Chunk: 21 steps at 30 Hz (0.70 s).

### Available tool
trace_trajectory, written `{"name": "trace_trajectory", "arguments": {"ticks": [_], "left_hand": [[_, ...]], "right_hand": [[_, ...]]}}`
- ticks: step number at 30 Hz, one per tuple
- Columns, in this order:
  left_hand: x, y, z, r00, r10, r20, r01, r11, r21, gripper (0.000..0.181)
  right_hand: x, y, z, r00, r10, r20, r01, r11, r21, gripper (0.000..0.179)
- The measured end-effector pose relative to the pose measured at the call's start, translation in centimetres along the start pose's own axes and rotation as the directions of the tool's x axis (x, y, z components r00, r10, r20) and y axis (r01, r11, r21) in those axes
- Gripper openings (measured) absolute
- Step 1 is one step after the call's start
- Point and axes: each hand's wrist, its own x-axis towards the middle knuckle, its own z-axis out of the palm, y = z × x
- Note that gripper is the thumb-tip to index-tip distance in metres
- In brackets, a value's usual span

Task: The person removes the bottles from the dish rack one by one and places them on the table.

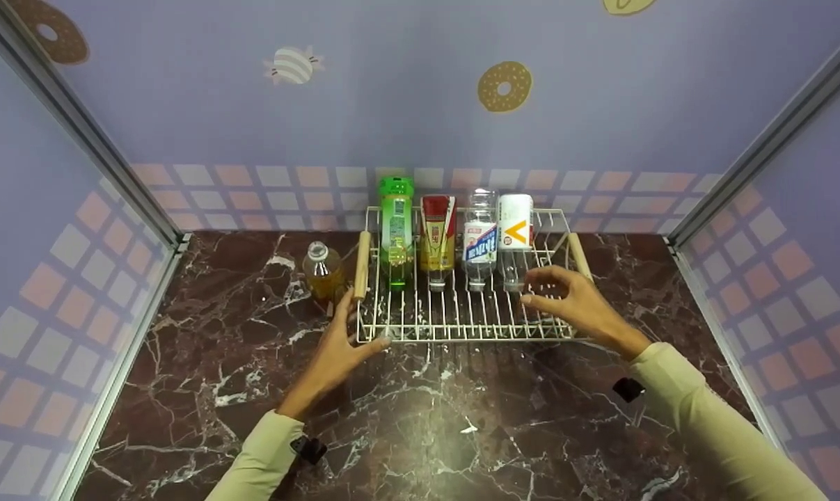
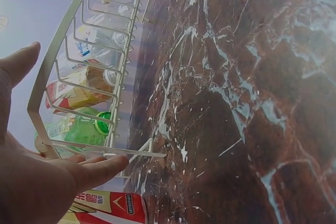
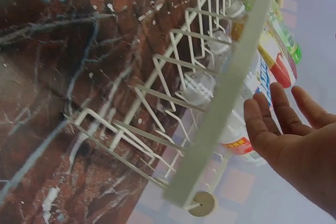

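Observation:
In the head view a cream wire rack (image 1: 461, 339) with wooden side handles bears a row of lying bottles. From left to right they are a green bottle (image 1: 397, 236), a red-and-yellow labelled bottle (image 1: 436, 236), a clear bottle with a blue-and-white label (image 1: 480, 243), and a clear bottle with a white label (image 1: 516, 221). My left hand (image 1: 337, 351) lies at the rack's front left corner, thumb and fingers spread. Loosely curved and holding nothing, my right hand (image 1: 580, 306) is over the rack's right part, fingertips close to the white-labelled bottle's cap end.
A bottle of amber liquid (image 1: 324, 275) stands just left of the rack; its red-and-yellow label (image 2: 118, 205) shows in the left wrist view. Dark marbled tabletop (image 1: 420, 417) extends in front. Patterned purple walls (image 1: 420, 125) enclose the back and both sides.

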Motion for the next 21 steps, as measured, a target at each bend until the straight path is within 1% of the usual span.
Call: {"name": "trace_trajectory", "arguments": {"ticks": [1, 4, 9, 13, 17, 21], "left_hand": [[0.1, -0.1, 0.0, 1.000, -0.002, 0.001, 0.002, 1.000, -0.007, 0.120], [0.2, -0.4, 0.0, 1.000, -0.007, -0.001, 0.007, 1.000, -0.012, 0.119], [0.1, -0.7, -0.1, 0.999, -0.032, -0.008, 0.032, 0.999, -0.007, 0.119], [0.2, -0.9, -0.1, 0.999, -0.034, 0.003, 0.034, 0.999, -0.025, 0.119], [0.3, -1.0, 0.0, 0.999, -0.034, 0.015, 0.035, 0.998, -0.050, 0.117], [0.3, -1.2, 0.0, 0.999, -0.033, 0.031, 0.035, 0.996, -0.076, 0.109]], "right_hand": [[0.1, -0.1, -0.2, 1.000, 0.006, -0.003, -0.006, 1.000, 0.004, 0.061], [0.6, -0.4, -0.6, 1.000, 0.011, -0.024, -0.011, 1.000, -0.027, 0.063], [1.8, -0.6, -1.2, 1.000, -0.005, -0.022, 0.002, 0.994, -0.114, 0.066], [2.8, -0.6, -1.7, 0.999, 0.005, -0.033, -0.010, 0.986, -0.168, 0.069], [3.7, -0.6, -2.4, 0.998, 0.036, -0.056, -0.046, 0.983, -0.180, 0.075], [4.7, -0.5, -2.9, 0.996, 0.068, -0.051, -0.076, 0.980, -0.181, 0.080]]}}
